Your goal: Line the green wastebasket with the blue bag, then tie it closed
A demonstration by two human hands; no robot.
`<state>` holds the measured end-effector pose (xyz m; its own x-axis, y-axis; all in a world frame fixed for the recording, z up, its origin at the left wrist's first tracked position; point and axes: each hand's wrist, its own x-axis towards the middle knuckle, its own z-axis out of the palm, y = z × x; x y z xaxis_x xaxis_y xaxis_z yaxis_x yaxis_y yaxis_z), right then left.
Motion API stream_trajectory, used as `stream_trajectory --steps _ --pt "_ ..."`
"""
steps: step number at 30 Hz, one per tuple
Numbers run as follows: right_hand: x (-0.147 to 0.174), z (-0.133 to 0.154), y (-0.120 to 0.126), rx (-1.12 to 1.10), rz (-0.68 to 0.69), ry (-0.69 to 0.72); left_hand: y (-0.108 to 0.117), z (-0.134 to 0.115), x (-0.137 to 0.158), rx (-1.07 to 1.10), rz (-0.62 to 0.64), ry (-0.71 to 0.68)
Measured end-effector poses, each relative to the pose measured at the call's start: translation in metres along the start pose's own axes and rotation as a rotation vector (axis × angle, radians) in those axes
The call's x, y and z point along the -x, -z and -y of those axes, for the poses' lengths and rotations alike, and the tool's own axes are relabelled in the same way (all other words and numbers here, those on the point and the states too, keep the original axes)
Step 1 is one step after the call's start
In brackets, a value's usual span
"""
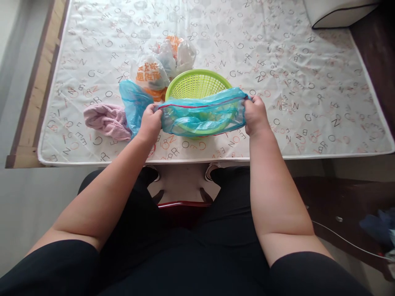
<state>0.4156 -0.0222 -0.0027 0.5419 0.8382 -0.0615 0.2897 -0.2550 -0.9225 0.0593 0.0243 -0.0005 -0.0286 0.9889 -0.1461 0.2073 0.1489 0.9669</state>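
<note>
A translucent blue plastic bag (200, 117) with a red line along its upper edge is stretched between my two hands. My left hand (151, 122) is closed on its left end, and my right hand (255, 114) grips the right end. Behind the bag stands a green plastic basket (197, 80), its front partly covered from view. More blue plastic (134, 102) spreads to the left of my left hand; whether it belongs to the same bag I cannot tell.
A pink cloth (106, 120) lies crumpled at the left. Behind it are white plastic bags with orange print (149, 73), contents unclear. All rest on a letter-patterned mattress (293, 82), its front edge just before my knees. A white box-like object (339, 12) sits at the far right.
</note>
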Motion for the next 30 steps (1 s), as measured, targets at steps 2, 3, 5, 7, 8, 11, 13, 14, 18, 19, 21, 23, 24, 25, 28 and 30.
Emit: stream_trajectory --steps 2,3,5,7,8,11,13,14,18,19,21,23,24,25,28,30 --pt "-0.003 0.004 -0.001 -0.048 0.018 0.037 0.003 -0.008 -0.006 0.041 -0.030 -0.013" --pt "-0.003 0.006 -0.001 -0.065 0.032 0.065 0.004 -0.012 -0.009 0.042 -0.025 -0.034" --pt "-0.002 0.011 0.000 -0.056 0.050 0.130 0.006 -0.019 -0.013 -0.016 0.055 -0.115" --pt "0.000 0.016 0.002 0.016 0.056 0.196 0.006 -0.022 -0.015 -0.108 0.175 -0.205" --pt "0.000 0.018 0.001 0.064 0.056 0.227 0.005 -0.023 -0.016 -0.156 0.217 -0.239" --pt "-0.001 0.023 -0.004 0.157 0.040 0.306 0.002 -0.023 -0.019 -0.295 0.179 -0.302" --pt "-0.003 0.025 -0.012 0.189 0.013 0.350 0.001 -0.023 -0.022 -0.370 0.079 -0.325" --pt "-0.004 0.027 -0.016 0.207 0.000 0.366 0.002 -0.023 -0.024 -0.397 0.032 -0.330" --pt "-0.008 0.033 -0.031 0.290 -0.006 0.413 0.019 -0.021 -0.030 -0.442 -0.096 -0.306" --pt "-0.008 0.036 -0.034 0.307 0.005 0.429 0.025 -0.019 -0.030 -0.445 -0.105 -0.299" --pt "-0.004 0.042 -0.040 0.332 0.040 0.448 0.037 -0.017 -0.031 -0.448 -0.089 -0.292" --pt "0.001 0.048 -0.045 0.330 0.075 0.436 0.048 -0.017 -0.030 -0.450 -0.034 -0.295" --pt "0.004 0.051 -0.048 0.315 0.089 0.422 0.052 -0.019 -0.029 -0.451 0.010 -0.295" --pt "0.007 0.054 -0.052 0.294 0.103 0.408 0.056 -0.021 -0.027 -0.451 0.056 -0.294" --pt "0.016 0.062 -0.059 0.227 0.145 0.381 0.061 -0.030 -0.023 -0.417 0.146 -0.297" --pt "0.021 0.070 -0.061 0.213 0.174 0.375 0.060 -0.035 -0.020 -0.379 0.133 -0.326"
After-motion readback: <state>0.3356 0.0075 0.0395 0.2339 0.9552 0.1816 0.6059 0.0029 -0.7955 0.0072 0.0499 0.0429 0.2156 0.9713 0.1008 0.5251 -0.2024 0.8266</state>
